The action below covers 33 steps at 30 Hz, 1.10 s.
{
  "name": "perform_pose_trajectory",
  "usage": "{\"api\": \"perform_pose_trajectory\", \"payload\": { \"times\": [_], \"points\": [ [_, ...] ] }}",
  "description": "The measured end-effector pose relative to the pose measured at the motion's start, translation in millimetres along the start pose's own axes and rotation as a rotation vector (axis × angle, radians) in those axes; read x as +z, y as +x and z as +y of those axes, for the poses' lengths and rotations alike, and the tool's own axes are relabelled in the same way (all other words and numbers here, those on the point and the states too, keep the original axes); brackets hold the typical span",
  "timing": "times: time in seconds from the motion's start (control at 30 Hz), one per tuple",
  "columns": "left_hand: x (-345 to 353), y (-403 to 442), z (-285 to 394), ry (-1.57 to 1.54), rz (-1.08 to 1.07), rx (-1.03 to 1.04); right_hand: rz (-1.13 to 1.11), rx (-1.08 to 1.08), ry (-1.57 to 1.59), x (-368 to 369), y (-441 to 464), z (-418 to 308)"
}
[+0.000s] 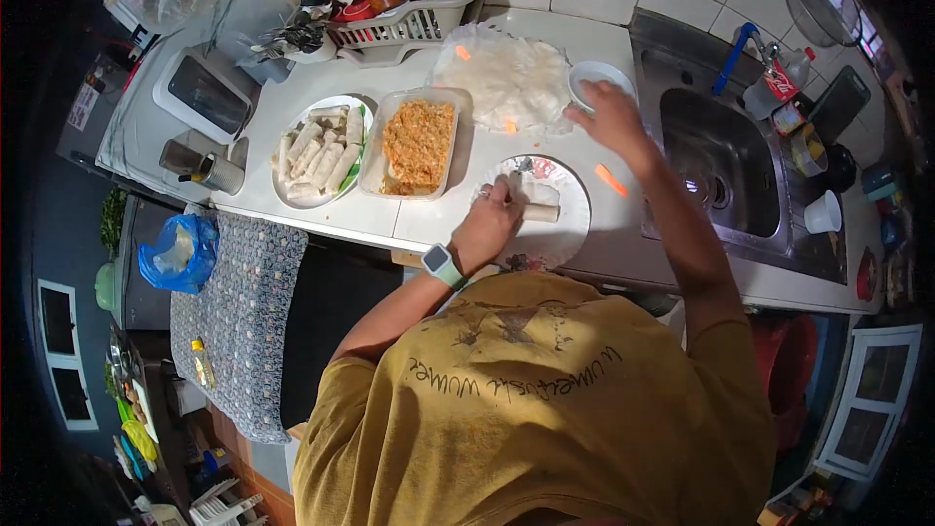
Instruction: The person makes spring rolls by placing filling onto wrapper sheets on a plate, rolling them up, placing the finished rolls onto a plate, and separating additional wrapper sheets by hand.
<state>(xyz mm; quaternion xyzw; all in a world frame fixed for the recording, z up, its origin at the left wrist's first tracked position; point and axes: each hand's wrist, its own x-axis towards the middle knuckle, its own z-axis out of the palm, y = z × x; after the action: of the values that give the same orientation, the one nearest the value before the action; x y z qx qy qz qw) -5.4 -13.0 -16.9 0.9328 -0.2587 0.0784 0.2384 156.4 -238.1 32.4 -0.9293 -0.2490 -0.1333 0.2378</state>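
Note:
On a round patterned plate (570,234) lies a partly rolled spring roll (541,211). My left hand (495,224), with a ring and a wristwatch, has its fingers closed on the roll's left end. My right hand (612,120) is at the small white bowl (601,71), thumb apart from the fingers, with nothing visible in it; the fingertips overlap the bowl's near side. Left of my left hand is a plastic tub of orange-brown filling (419,146). Several finished rolls (321,156) are piled on another plate (297,197). A stack of thin white wrappers (516,78) lies behind.
Orange strips (612,179) lie on the white counter (438,219). A steel sink (721,146) is on the right, with a blue tap (735,54) and a bottle (774,88). A dish rack (419,24) stands at the back; a metal cup (224,175) is on the left.

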Motion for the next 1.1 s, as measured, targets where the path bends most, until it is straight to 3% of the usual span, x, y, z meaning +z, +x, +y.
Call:
{"api": "perform_pose_trajectory", "payload": {
  "times": [0.07,0.2,0.33,0.4,0.47,0.53,0.63,0.67,0.73,0.77,0.83,0.87,0.93,0.97,1.03,1.1],
  "points": [
    [6.5,-6.6,4.3,0.062,-0.028,-0.014,-0.194,0.101,-0.322,5.4,14.0,22.1],
    [-11.6,-15.5,33.5,0.124,-0.105,-0.048,-0.587,0.241,-0.237,-6.4,28.6,22.1],
    [-7.4,-21.9,37.6,0.176,-0.082,-0.042,-0.408,0.146,-0.157,-5.5,18.4,15.0],
    [-6.8,-21.6,38.9,0.153,-0.08,-0.051,-0.142,-0.062,0.007,1.3,1.0,0.7],
    [-3.3,-23.0,36.3,0.164,-0.051,-0.025,-0.295,-0.065,0.413,-1.4,-31.6,-36.5],
    [0.4,-23.3,31.7,0.172,-0.086,-0.036,-0.526,-0.117,0.539,13.8,-68.0,-48.5],
    [-0.7,-21.2,29.4,0.113,-0.121,-0.064,-0.714,-0.291,0.146,6.5,-86.1,-64.0],
    [-2.0,-19.9,30.2,0.048,-0.117,-0.078,-0.638,-0.438,0.019,7.3,-78.6,-61.6],
    [-8.1,-18.7,37.2,0.038,-0.107,-0.073,-0.504,-0.304,-0.102,3.4,-71.7,-70.5],
    [-9.9,-16.8,39.1,0.03,-0.094,-0.065,-0.388,-0.321,0.035,9.3,-72.4,-69.6],
    [0.6,-17.2,31.5,0.077,-0.104,-0.064,-0.606,-0.242,0.23,-8.7,-66.2,-91.8],
    [6.0,-19.7,27.7,0.124,-0.114,-0.072,-0.651,-0.248,0.457,31.6,-72.7,-74.4],
    [5.9,-18.9,27.7,0.135,-0.11,-0.076,-0.676,-0.261,0.462,46.1,-68.6,-75.7],
    [5.4,-18.0,27.4,0.145,-0.101,-0.082,-0.588,-0.278,0.478,47.1,-66.5,-71.5],
    [-0.9,-17.3,31.2,0.094,-0.101,-0.098,-0.395,-0.355,0.039,29.5,-63.7,-76.6],
    [-3.3,-12.5,30.3,0.041,-0.092,-0.106,-0.281,-0.291,0.151,35.8,-68.0,-64.1]
  ]
}}
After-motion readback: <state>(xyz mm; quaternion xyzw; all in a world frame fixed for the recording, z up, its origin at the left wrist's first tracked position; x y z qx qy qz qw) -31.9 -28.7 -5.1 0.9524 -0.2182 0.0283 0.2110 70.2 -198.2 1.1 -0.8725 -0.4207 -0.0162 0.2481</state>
